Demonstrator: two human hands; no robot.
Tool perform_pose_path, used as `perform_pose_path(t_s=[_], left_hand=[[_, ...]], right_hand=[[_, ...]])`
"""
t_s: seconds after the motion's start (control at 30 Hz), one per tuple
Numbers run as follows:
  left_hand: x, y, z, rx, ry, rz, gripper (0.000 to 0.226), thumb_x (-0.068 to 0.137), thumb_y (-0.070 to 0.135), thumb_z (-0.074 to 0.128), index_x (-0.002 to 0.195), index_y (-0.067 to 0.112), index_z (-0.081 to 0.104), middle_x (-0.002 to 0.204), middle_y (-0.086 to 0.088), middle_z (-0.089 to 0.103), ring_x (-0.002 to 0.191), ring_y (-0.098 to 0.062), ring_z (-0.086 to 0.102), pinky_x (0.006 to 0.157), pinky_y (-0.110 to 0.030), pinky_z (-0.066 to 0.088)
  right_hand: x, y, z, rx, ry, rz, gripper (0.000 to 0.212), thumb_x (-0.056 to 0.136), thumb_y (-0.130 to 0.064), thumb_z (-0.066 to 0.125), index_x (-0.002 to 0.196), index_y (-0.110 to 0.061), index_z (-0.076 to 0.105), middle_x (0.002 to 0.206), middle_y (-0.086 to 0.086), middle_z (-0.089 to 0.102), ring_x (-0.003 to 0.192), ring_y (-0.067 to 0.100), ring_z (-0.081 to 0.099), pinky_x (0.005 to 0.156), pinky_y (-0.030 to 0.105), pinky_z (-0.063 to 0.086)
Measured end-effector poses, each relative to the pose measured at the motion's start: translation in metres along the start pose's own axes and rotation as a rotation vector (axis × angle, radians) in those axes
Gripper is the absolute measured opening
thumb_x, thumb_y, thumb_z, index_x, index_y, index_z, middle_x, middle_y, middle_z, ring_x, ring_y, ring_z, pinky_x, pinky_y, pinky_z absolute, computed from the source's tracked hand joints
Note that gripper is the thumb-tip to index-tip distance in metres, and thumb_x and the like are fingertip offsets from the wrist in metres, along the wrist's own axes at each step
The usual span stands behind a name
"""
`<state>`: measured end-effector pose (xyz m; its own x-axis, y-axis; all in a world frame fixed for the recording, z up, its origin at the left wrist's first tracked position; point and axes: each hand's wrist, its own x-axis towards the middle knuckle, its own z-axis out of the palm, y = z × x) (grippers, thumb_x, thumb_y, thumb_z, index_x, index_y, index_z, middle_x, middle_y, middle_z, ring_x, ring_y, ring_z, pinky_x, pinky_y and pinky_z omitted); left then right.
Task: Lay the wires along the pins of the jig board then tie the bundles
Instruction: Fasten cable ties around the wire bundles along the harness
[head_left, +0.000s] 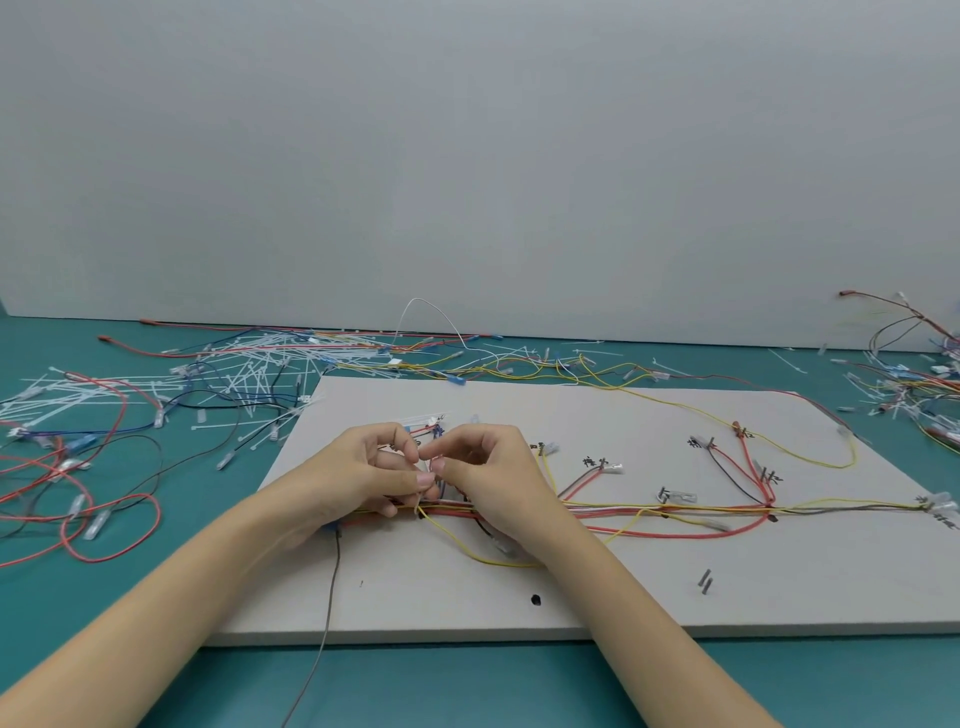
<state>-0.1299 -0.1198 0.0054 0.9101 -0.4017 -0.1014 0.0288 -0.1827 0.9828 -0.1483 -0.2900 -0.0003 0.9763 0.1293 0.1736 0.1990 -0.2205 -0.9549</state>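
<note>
My two hands meet over the left part of the board (571, 597), which lies flat on the green surface (467, 686) with its long side going left to right in front of me. The wire bundle (675, 506) runs along this same long axis, from under my hands out to the right edge of the board, in red, yellow, white and dark wires that pass between small dark pins (769, 506). My left hand (363, 473) has its fingers curled, and the thumb and first finger pinch something thin and white just above the bundle; I think it is a tie, but it is too small to tell surely. My right hand (488, 467) is curled too, its fingertips touching the left ones and pinching at the same spot. A yellow wire (467, 551) makes a loop from the bundle toward me and goes under my right wrist. One grey wire (332, 597) leaves the bundle beside my left wrist and points straight toward me, over the near edge of the board. Far left on the surface lie loose white ties (249, 364) and loose red wires (104, 519). More wires are heaped at the far right (919, 384).
</note>
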Motion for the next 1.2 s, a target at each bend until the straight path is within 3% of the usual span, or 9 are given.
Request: perform_pose_path(t_s=[0.13,0.27,0.33,0.43,0.57,0.63,0.8,1.03,1.2], left_hand=[[0.001,-0.001,-0.001,0.0,0.024,-0.017,0.022,0.082,0.006,0.073,0.087,0.011,0.053,0.068,-0.007,0.071,0.055,-0.01,0.061,0.045,-0.017,0.046],[0.001,-0.001,-0.001,0.033,0.027,-0.034,0.016,0.082,0.008,0.074,0.09,0.01,0.059,0.069,-0.007,0.072,0.058,-0.009,0.063,0.047,-0.017,0.047],[0.0,0.0,-0.001,0.04,0.017,-0.036,0.015,0.082,0.009,0.074,0.094,0.008,0.065,0.069,-0.004,0.072,0.059,-0.008,0.063,0.048,-0.016,0.047],[-0.003,0.002,-0.001,0.031,0.025,-0.044,0.017,0.08,0.012,0.075,0.095,0.008,0.07,0.071,-0.004,0.073,0.061,-0.007,0.064,0.049,-0.015,0.048],[-0.004,0.004,0.001,0.015,0.053,-0.061,0.002,0.08,0.014,0.075,0.081,0.014,0.077,0.072,-0.005,0.074,0.061,-0.007,0.066,0.048,-0.014,0.048],[-0.005,0.005,0.001,0.025,0.053,-0.065,0.008,0.081,0.015,0.075,0.076,0.019,0.079,0.073,-0.004,0.074,0.061,-0.006,0.066,0.048,-0.014,0.048],[-0.005,0.006,0.0,0.04,0.042,-0.085,0.007,0.075,0.022,0.078,0.074,0.015,0.079,0.071,-0.004,0.073,0.061,-0.006,0.066,0.052,-0.014,0.05],[-0.004,0.008,-0.001,0.012,0.049,-0.107,0.033,0.05,0.033,0.083,0.076,0.013,0.08,0.073,-0.008,0.074,0.059,-0.01,0.066,0.053,-0.015,0.052],[-0.004,0.008,0.0,0.019,0.064,-0.127,0.002,0.073,0.015,0.079,0.074,0.013,0.079,0.071,-0.009,0.073,0.058,-0.01,0.066,0.053,-0.016,0.052]], right_hand=[[-0.001,0.0,0.001,-0.025,0.012,-0.049,0.029,0.086,0.006,0.058,0.084,-0.019,0.072,0.06,-0.003,0.054,0.052,0.004,0.052,0.053,0.014,0.044],[-0.003,-0.001,0.006,-0.207,0.03,-0.158,0.026,0.086,0.003,0.055,0.092,-0.017,0.07,0.063,-0.003,0.056,0.056,0.007,0.055,0.062,0.031,0.054],[-0.004,-0.001,0.009,-0.312,0.054,-0.234,0.025,0.086,0.0,0.055,0.095,-0.017,0.069,0.065,-0.001,0.057,0.063,0.015,0.056,0.067,0.041,0.054],[-0.004,-0.001,0.009,-0.405,0.076,-0.322,0.022,0.086,-0.003,0.056,0.096,-0.018,0.068,0.069,0.0,0.057,0.071,0.02,0.054,0.071,0.043,0.049],[-0.005,-0.001,0.008,-0.434,0.085,-0.348,0.023,0.086,-0.003,0.054,0.096,-0.018,0.066,0.071,-0.002,0.056,0.076,0.019,0.052,0.073,0.042,0.048],[-0.006,-0.003,0.008,-0.45,0.081,-0.354,0.023,0.085,-0.001,0.053,0.095,-0.017,0.066,0.071,-0.001,0.057,0.076,0.018,0.054,0.072,0.038,0.048],[-0.009,-0.009,0.005,-0.171,0.035,-0.232,0.025,0.086,0.012,0.049,0.087,-0.007,0.065,0.061,-0.005,0.053,0.052,-0.006,0.056,0.051,0.002,0.039],[-0.01,-0.009,0.004,-0.13,0.005,-0.204,0.021,0.088,0.011,0.051,0.089,-0.006,0.065,0.061,-0.006,0.053,0.05,-0.006,0.054,0.049,0.002,0.036],[-0.01,-0.008,0.004,-0.132,0.009,-0.183,0.018,0.088,0.008,0.052,0.09,-0.006,0.063,0.064,-0.004,0.056,0.052,-0.005,0.055,0.05,0.003,0.037]])
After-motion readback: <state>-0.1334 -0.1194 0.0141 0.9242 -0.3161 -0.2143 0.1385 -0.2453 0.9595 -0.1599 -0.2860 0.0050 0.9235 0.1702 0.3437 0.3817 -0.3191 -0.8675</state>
